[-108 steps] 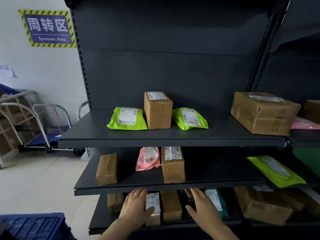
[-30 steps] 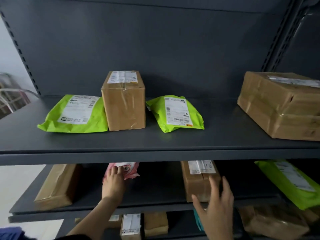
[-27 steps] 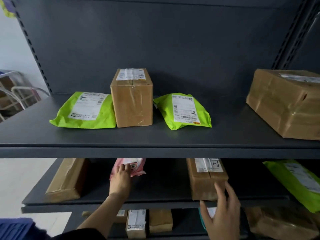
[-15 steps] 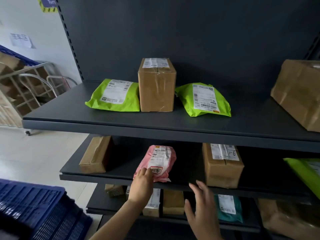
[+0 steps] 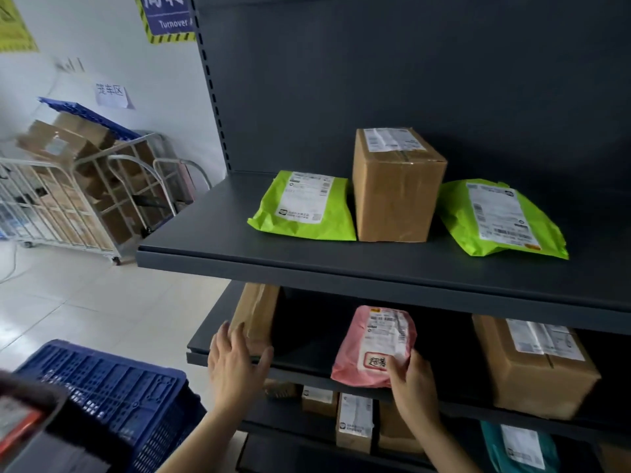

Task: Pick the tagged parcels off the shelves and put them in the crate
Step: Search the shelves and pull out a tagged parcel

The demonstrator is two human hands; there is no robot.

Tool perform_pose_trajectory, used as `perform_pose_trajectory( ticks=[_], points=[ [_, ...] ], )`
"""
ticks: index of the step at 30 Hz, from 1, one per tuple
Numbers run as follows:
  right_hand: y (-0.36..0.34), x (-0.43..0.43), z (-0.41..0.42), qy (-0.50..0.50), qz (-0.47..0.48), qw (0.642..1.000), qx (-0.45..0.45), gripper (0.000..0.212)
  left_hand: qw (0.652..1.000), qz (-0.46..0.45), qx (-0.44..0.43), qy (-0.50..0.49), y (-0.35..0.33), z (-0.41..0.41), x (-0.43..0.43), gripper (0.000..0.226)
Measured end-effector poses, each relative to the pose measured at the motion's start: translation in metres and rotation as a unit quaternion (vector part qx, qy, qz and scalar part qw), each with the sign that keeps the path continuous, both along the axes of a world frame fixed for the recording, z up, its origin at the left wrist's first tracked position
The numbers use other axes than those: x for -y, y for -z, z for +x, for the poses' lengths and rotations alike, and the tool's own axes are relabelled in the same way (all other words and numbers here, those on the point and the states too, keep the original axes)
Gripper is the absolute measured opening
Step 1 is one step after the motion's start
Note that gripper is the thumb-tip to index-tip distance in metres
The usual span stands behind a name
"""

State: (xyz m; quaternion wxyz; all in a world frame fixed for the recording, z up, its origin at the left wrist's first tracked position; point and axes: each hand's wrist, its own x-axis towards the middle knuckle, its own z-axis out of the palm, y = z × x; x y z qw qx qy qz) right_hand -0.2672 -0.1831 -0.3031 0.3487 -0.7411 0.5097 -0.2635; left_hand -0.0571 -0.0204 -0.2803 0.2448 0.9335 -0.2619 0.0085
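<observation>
A pink bag parcel with a white label lies at the front edge of the middle shelf. My right hand grips its near end, thumb on top. My left hand is spread open against the near end of a long brown parcel at the left of the same shelf. The blue crate stands at lower left, below and left of my left hand. On the top shelf sit two green bag parcels with a brown box between them.
A larger brown box sits at the right of the middle shelf. The bottom shelf holds small brown boxes and a teal bag. A wire cage trolley with cartons stands far left on the tiled floor. A blurred dark-and-red thing fills the lower-left corner.
My left hand has let go of the pink parcel and moved left to the long brown parcel. My right hand has taken hold of the pink parcel. The view has swung left, showing the crate.
</observation>
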Motion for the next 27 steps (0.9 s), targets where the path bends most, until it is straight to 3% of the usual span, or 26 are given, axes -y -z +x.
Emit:
perform_pose_trajectory(
  ticks=[5, 10, 14, 16, 19, 22, 27],
  points=[
    [0.003, 0.001, 0.038, 0.028, 0.028, 0.999, -0.011, 0.032, 0.996, 0.02, -0.087, -0.004, 0.004, 0.035, 0.007, 0.087],
    [0.002, -0.014, 0.068, 0.042, 0.038, 0.998, 0.018, 0.032, 0.994, 0.032, -0.106, 0.008, 0.004, 0.037, 0.025, 0.089],
    [0.002, -0.02, 0.079, 0.037, 0.045, 0.998, 0.034, 0.032, 0.992, 0.007, -0.124, -0.013, -0.001, 0.034, 0.035, 0.073],
    [0.0, -0.019, 0.08, 0.039, 0.059, 0.997, 0.035, 0.032, 0.984, -0.058, -0.169, -0.02, -0.002, 0.031, 0.036, 0.063],
    [-0.002, -0.014, 0.078, 0.058, 0.084, 0.994, 0.033, 0.031, 0.923, -0.219, -0.316, 0.002, -0.001, 0.02, 0.033, 0.044],
    [-0.004, -0.009, 0.074, 0.072, 0.087, 0.993, 0.042, 0.027, 0.875, -0.27, -0.402, 0.003, 0.003, 0.011, 0.026, 0.017],
    [-0.001, -0.013, 0.073, 0.066, 0.099, 0.992, 0.047, 0.026, 0.903, -0.264, -0.34, 0.001, -0.003, 0.023, 0.019, 0.014]
  ],
)
